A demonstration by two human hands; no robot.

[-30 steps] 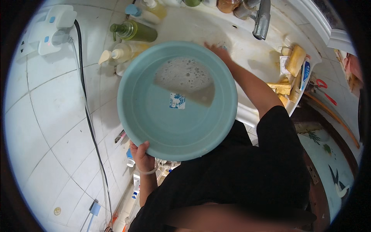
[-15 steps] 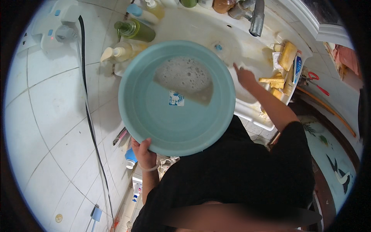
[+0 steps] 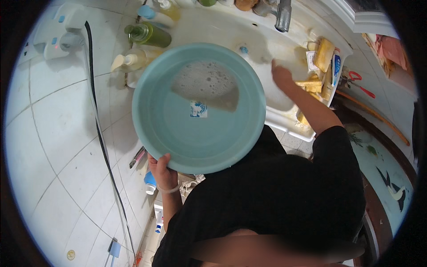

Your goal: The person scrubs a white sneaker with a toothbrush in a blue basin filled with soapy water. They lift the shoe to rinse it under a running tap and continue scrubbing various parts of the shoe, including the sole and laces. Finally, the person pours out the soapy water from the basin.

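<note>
My left hand (image 3: 163,172) is closed on the near-left rim of a round, light-green plastic basin (image 3: 191,147), thumb over the edge. The basin is tilted, so cloudy, foamy water (image 3: 207,82) pools on its far side. A small blue and white sticker (image 3: 198,109) shows on the basin's floor. To the right of the basin, my right hand (image 3: 283,76) hovers over the white sink (image 3: 222,24). It appears to hold nothing; a finger sticks out and the others look loosely bent, slightly blurred. A drain with a blue centre (image 3: 243,49) lies between basin and hand.
A metal faucet (image 3: 283,18) juts over the sink's far side. Pump bottles, one of them green (image 3: 153,35), line the left edge. Yellow bars (image 3: 324,54) and a tube (image 3: 336,66) crowd the right ledge. A black cord (image 3: 95,98) hangs down the tiled wall at left.
The basin, still in my left hand, sits slightly farther left and up in view, as does the sink. My right hand has risen a little, its finger now pointing more upward.
</note>
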